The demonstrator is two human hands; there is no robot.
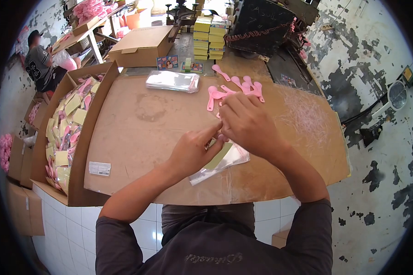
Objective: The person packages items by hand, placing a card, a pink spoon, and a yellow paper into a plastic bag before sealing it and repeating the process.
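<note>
My left hand (193,150) and my right hand (247,123) meet over the middle of a brown cardboard work surface (137,133). Together they hold a clear plastic bag (222,160) with a yellow card inside; the bag's lower end rests on the cardboard. A bit of pink shows between my fingertips. Loose pink plastic spoons (236,87) lie just beyond my right hand. A stack of empty clear bags (172,81) lies at the far side of the surface.
An open cardboard box (71,133) at the left holds several packed bags with pink spoons and yellow cards. Behind are a closed carton (142,46), stacks of yellow cards (209,36) and a dark machine (266,25). Another person (39,62) sits far left.
</note>
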